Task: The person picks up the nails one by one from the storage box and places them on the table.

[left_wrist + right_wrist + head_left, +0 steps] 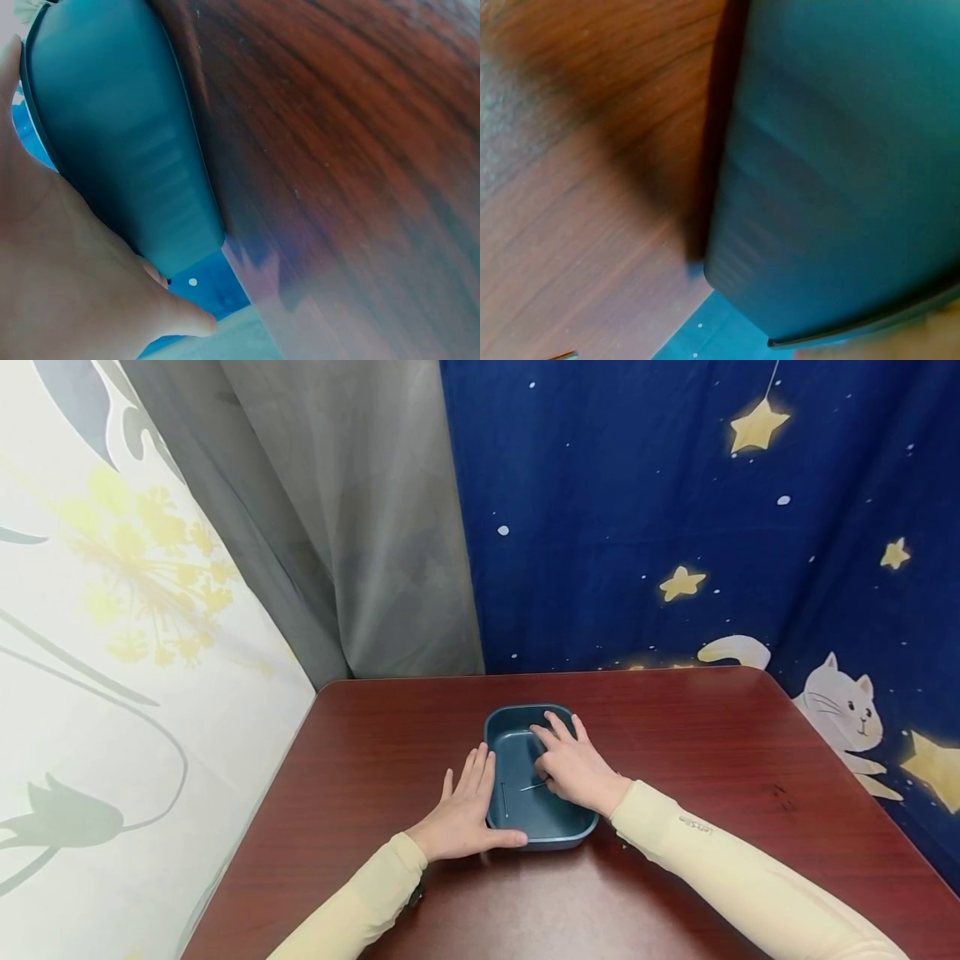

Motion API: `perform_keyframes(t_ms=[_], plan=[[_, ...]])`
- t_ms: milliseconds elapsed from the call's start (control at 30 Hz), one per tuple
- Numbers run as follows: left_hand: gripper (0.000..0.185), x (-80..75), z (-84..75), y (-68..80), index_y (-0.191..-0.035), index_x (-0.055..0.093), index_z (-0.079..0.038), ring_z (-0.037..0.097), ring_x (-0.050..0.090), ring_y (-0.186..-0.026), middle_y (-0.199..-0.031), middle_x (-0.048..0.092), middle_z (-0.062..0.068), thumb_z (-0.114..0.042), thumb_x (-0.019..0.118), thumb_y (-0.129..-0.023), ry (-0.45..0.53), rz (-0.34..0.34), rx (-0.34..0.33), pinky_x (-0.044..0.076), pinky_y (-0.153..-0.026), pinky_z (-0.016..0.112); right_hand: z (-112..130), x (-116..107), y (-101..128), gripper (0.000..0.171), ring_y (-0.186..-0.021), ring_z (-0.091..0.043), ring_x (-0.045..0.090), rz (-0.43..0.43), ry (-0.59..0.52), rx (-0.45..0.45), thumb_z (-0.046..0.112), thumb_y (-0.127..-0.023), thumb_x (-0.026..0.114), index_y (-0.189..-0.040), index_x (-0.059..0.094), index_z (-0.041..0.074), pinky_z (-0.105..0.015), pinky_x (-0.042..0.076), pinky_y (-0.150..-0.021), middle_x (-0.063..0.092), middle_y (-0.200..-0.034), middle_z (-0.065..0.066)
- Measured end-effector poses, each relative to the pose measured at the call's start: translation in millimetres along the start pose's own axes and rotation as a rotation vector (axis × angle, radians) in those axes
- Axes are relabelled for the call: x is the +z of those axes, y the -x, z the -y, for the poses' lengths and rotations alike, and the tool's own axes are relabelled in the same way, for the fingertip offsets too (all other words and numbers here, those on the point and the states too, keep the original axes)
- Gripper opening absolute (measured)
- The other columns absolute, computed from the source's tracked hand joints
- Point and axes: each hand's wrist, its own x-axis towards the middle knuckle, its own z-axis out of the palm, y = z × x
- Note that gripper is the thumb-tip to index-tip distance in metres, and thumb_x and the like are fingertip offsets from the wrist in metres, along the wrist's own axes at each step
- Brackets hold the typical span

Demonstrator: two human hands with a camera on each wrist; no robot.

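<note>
A: Where is the tray (558, 835) sitting?

B: It is lying flat on the table (360, 752), about mid-width and nearer the person's edge than the far one. The left hand (467, 810) is resting flat beside its left wall, fingers straight and pressing along the side, thumb running along the near rim. It is gripping nothing.

A: And the right hand (576, 768)?

B: It is reaching inside the tray, fingers spread and lying on the floor of it. Just by the fingertips a thin pin (534, 787) is lying, and a second pin (504, 799) is lying apart from it, nearer the left wall. Whether a finger is actually touching the first pin cannot be told from the head view; nothing is being pinched.

A: How is the tray likely handling?

B: It is looking like light, stiff plastic with smooth rounded walls, as the left wrist view of the tray (112, 127) is showing. On polished wood it is probably sliding easily, so bracing a wall, as the left hand is doing, seems wise. The pins are looking slim and slippery, hard to lift off a flat floor; sliding one up against a wall may be helping.

A: Room to move?

B: The table is offering open wood on every side. The curtain (675, 527) is hanging behind the far edge, well apart from the hands.
</note>
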Motion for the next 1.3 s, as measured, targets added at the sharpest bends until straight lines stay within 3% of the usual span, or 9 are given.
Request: perform_keyframes(t_ms=[367, 500, 700, 1000, 1300], plan=[[0.129, -0.4, -1.8, -1.7, -0.161, -0.003, -0.005, 0.029, -0.009, -0.153, -0.168, -0.011, 0.011, -0.080, 0.062, -0.078, -0.001, 0.000, 0.005, 0.005, -0.112, 0.071, 2.8, -2.6, 2.2, 0.014, -0.145, -0.044, 0.026, 0.027, 0.050, -0.018, 0.027, -0.076, 0.086, -0.075, 0.075, 0.020, -0.073, 0.022, -0.108, 0.047, -0.150, -0.015], [0.130, 0.0, -1.4, -0.8, -0.161, -0.004, -0.006, 0.028, -0.009, -0.153, -0.168, -0.012, 0.011, -0.081, 0.062, -0.078, 0.000, 0.010, 0.002, 0.005, -0.112, 0.070, 3.6, -6.3, 5.2, 0.012, -0.145, -0.044, 0.025, 0.018, 0.051, -0.019, 0.027, -0.077, 0.085, -0.078, 0.077, 0.019, -0.073, 0.022, -0.108, 0.046, -0.151, -0.015], [0.131, 0.8, -0.3, -0.1, -0.161, -0.005, -0.006, 0.028, -0.010, -0.153, -0.168, -0.012, 0.011, -0.081, 0.062, -0.077, -0.004, 0.010, -0.004, 0.005, -0.113, 0.070, 1.9, -13.9, 9.2, 0.013, -0.144, -0.045, 0.027, -0.032, 0.055, -0.012, 0.027, -0.077, 0.083, -0.086, 0.080, 0.018, -0.073, 0.022, -0.108, 0.046, -0.150, -0.015], [0.132, 0.4, -1.2, -0.2, -0.161, -0.007, -0.009, 0.028, -0.008, -0.153, -0.168, -0.010, 0.011, -0.084, 0.060, -0.075, -0.009, 0.007, -0.013, 0.005, -0.113, 0.069, -1.9, -30.6, 14.1, 0.007, -0.147, -0.042, 0.024, -0.120, 0.022, 0.010, 0.023, -0.077, 0.082, -0.077, 0.076, 0.020, -0.073, 0.017, -0.110, 0.047, -0.150, -0.015], [0.131, -0.4, -1.6, -1.4, -0.161, -0.006, -0.006, 0.030, -0.008, -0.153, -0.168, -0.011, 0.012, -0.078, 0.065, -0.078, 0.002, 0.005, -0.009, 0.005, -0.112, 0.070, -7.0, -43.9, 22.7, 0.025, -0.149, -0.040, 0.020, -0.179, -0.049, 0.062, 0.023, -0.074, 0.082, -0.065, 0.060, 0.030, -0.072, 0.014, -0.110, 0.044, -0.152, -0.014]])
